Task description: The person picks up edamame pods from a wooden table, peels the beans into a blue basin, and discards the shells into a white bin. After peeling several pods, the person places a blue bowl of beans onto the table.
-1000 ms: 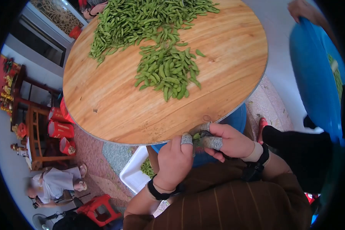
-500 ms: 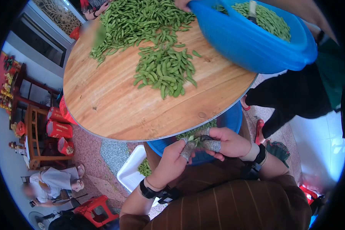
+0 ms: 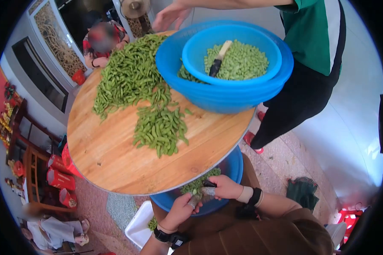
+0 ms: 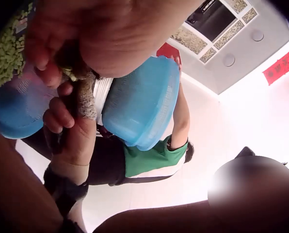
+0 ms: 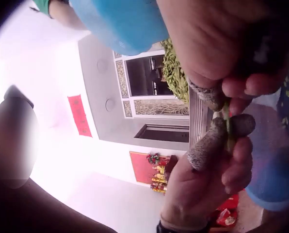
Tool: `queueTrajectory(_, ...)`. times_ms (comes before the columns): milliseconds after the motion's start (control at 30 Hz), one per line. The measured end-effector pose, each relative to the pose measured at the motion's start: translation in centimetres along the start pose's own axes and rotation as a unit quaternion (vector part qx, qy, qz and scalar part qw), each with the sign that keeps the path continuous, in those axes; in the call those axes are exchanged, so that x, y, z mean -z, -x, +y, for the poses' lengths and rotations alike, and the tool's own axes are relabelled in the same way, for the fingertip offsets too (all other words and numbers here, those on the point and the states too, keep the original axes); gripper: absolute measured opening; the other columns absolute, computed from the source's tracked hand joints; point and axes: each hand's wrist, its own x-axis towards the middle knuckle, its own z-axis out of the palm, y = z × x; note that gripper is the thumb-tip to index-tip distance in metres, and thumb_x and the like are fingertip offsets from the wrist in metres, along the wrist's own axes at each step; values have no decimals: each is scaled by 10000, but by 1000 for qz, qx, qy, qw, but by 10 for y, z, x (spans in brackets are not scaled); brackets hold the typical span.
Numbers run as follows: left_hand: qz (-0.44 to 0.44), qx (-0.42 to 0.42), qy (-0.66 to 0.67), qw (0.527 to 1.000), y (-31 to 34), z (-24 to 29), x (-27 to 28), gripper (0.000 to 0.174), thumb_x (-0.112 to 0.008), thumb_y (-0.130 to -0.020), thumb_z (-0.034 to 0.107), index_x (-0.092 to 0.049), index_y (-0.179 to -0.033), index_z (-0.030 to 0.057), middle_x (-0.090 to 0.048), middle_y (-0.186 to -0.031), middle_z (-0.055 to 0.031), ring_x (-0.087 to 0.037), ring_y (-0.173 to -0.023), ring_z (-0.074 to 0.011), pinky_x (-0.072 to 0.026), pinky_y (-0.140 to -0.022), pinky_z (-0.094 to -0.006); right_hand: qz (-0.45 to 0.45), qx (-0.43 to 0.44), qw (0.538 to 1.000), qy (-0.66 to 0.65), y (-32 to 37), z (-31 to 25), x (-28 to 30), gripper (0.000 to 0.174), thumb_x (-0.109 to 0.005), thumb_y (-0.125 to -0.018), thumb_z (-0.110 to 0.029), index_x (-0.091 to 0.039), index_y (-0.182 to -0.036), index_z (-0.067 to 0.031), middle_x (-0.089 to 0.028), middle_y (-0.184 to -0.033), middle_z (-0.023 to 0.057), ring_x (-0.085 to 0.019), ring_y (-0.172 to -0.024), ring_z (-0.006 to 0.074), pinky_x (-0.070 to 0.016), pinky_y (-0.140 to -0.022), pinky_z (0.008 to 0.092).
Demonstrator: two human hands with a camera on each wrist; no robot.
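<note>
Over the blue basin, I logged left hand and right hand curled closed, both pinching one pod. Placement presumably let pieces drop inside.

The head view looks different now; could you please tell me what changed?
The nested blue basins moved left, farther over the table, beside the pod heap; a bystander's hand is now off them. The left hand and right hand still meet at a pod.

Red containers stand at the left of the frame; a person in pale clothes is at lower left; a dark green bundle lies on the floor at right; a patterned door panel shows at upper left.
</note>
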Motion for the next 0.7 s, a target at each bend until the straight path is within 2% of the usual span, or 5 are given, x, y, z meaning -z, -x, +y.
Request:
queueTrajectory(200,-22,-11,-52,998,-7,4,-4,158,-486,-931,112,-589,-1006,20,-629,-867,-32,-548,-681,-94,-460,-625,-224,4,-3,1000,-1,-10,17,1,156,-631,-840,-173,-562,-836,-33,-568,-614,12,-533,-503,68,-434,-443,231)
queueTrajectory(400,55,55,167,983,-18,1,1,174,-459,-925,71,-587,-1015,-5,-636,-861,-70,-557,-679,-127,-468,-620,-251,30,30,999,-34,-11,21,8,144,-631,-831,-139,-557,-850,-16,-566,-614,17,-533,-510,75,-438,-458,241)
queueTrajectory(500,55,28,258,964,-21,-3,2,166,-472,-917,75,-590,-997,-9,-632,-841,-79,-549,-645,-132,-468,-596,-253,10,36,999,31,-15,31,10,180,-629,-810,-156,-554,-870,-3,-595,-629,79,-586,-523,175,-474,-496,309)
queueTrajectory(567,84,67,113,988,-27,-7,4,177,-444,-879,17,-588,-975,-20,-627,-821,-79,-547,-623,-129,-467,-575,-253,144,220,912,316,-19,43,8,241,-632,-761,-184,-549,-884,6,-615,-683,162,-622,-613,322,-502,-578,392)
queueTrajectory(700,66,45,-71,994,-33,-8,1,213,-415,-833,-24,-588,-956,-24,-624,-810,-72,-547,-610,-122,-467,-566,-249,142,237,912,304,-22,32,13,276,-622,-715,-191,-548,-898,2,-613,-741,210,-611,-719,401,-504,-654,439)
